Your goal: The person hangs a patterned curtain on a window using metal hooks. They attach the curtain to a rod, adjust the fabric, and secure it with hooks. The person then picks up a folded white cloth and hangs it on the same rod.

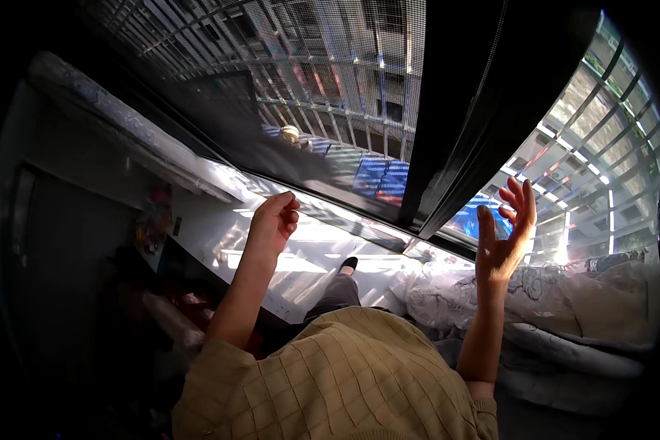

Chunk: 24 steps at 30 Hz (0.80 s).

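Observation:
My left hand is raised in front of the lower window screen, its fingers curled in and its thumb against them. I see nothing in its grasp. On the other side my right hand is lifted with fingers apart, palm turned inward, and holds nothing. It overlaps the clear window opening, just right of the dark window frame; contact with the frame cannot be told. A mesh insect screen covers the window part left of that frame. A dark blurred patch lies across the screen's lower part.
Outside stands a barred metal grille, with blue panels and a pale striped round object behind the mesh. White patterned fabric is bunched at right. Sunlight falls on the pale floor near my foot. A dark panel stands left.

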{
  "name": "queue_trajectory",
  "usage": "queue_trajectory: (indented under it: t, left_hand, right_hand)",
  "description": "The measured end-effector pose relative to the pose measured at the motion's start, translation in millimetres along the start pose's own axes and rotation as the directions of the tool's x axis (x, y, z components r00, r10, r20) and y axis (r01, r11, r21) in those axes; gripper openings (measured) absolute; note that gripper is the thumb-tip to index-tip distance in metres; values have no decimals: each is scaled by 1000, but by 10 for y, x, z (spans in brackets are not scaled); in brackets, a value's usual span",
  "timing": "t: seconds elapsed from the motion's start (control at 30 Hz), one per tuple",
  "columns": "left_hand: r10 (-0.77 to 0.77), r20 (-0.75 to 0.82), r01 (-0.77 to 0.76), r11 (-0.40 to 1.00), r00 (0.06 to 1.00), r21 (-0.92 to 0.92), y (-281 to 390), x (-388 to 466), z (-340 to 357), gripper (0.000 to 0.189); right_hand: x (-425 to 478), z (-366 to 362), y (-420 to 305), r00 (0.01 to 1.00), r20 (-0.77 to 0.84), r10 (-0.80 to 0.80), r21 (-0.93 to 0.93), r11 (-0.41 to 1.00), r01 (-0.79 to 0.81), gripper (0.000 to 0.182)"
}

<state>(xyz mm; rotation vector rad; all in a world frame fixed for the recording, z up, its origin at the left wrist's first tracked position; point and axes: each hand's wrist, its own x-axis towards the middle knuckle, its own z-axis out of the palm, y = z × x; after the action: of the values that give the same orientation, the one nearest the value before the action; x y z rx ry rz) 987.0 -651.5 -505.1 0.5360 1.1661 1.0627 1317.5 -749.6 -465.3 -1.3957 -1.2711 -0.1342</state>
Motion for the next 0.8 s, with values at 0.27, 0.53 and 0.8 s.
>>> queue_trajectory:
  t: [0.27, 0.53, 0.8]
  left_hand:
    - [-112, -47, 107, 989, 993, -106, 463, 1075, -630, 11]
    - [70, -274, -144, 955, 959, -260, 1242, 1922, -1622, 12]
    - [492, -564, -607, 794, 663, -20, 1820, 1759, -1439, 11]
  right_hand:
    - [5, 780, 214, 943, -327, -64, -308, 950, -42, 71]
    - [-11, 608, 410, 827, -560, -48, -426, 873, -238, 56]
    - [11, -1171, 1625, 665, -747, -4, -399, 803, -443, 43]
